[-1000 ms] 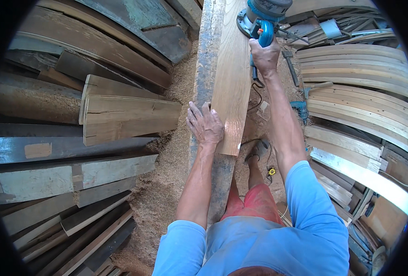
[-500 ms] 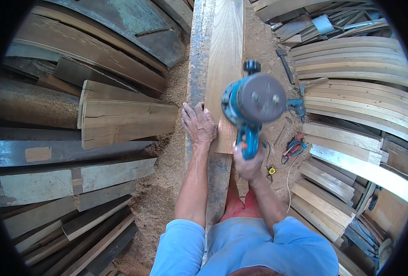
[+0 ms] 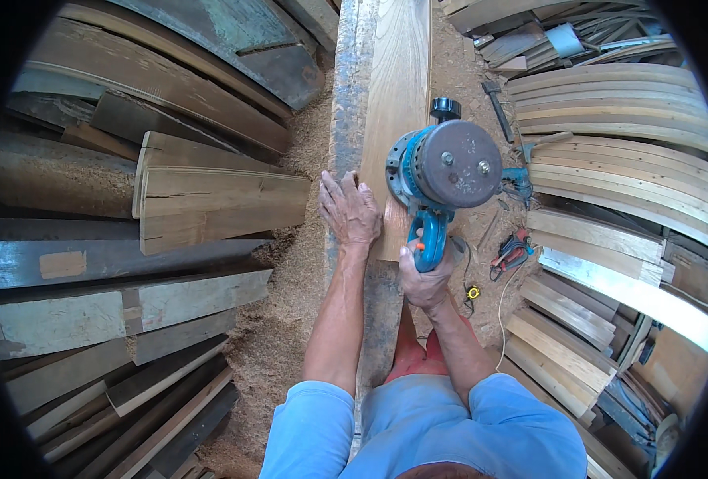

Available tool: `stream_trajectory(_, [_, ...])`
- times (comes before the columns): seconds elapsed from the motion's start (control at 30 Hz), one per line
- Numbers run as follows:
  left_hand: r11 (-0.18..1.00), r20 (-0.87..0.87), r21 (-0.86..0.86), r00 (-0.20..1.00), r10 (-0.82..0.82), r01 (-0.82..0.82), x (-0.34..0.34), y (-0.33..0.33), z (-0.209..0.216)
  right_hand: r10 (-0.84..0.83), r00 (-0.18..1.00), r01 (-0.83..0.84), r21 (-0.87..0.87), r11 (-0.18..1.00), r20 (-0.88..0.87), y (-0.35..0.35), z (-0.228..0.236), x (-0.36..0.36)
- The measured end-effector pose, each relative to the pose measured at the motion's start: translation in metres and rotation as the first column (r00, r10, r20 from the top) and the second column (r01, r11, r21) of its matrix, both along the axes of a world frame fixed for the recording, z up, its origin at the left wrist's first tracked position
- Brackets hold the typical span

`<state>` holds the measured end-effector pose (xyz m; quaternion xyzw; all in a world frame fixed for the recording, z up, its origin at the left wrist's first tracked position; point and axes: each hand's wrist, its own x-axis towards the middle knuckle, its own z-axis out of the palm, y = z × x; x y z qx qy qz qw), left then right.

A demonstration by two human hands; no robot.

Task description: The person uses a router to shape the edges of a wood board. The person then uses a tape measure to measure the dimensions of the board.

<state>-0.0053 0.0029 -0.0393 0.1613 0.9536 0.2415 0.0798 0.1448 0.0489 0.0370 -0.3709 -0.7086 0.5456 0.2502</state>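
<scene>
A long wooden plank (image 3: 392, 88) lies lengthwise on a narrow worn bench (image 3: 350, 96). My left hand (image 3: 349, 209) rests with fingers apart over the bench and the plank's left edge, near its close end; it grips nothing. My right hand (image 3: 427, 279) is wrapped around the D-shaped rear handle of a blue wood router (image 3: 458, 164). The router sits over the plank's right edge, its round dark top toward me and a black knob (image 3: 446, 108) on its far side. The router hides its bit and part of the plank.
Sawdust covers the floor. Stacked boards (image 3: 218, 199) line the left; curved wooden pieces (image 3: 609, 116) are stacked on the right. On the right floor lie a hammer (image 3: 498, 112), a blue power tool (image 3: 517, 185), a red-and-black tool (image 3: 510, 255) and a yellow tape measure (image 3: 472, 293).
The router has shifted slightly right and stands sharp where it was blurred. My right hand stays on its handle; my left hand has moved a little to the right.
</scene>
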Motion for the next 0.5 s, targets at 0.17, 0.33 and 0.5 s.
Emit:
stream_trajectory(0.17, [1.000,0.011,0.007,1.000,-0.001,0.001,0.001,0.001,0.002,-0.003,1.000,0.003,-0.025,1.000,-0.027,0.016,-0.005,-0.017])
stream_trajectory(0.33, [1.000,-0.003,0.008,1.000,-0.008,0.008,0.001,0.000,0.002,-0.005,1.000,0.006,0.050,0.999,-0.022,0.031,-0.006,-0.033])
stream_trajectory(0.5, [1.000,-0.009,0.020,1.000,-0.011,0.011,0.000,0.001,0.002,-0.040,0.999,0.042,0.073,0.996,-0.033,0.042,-0.007,-0.049])
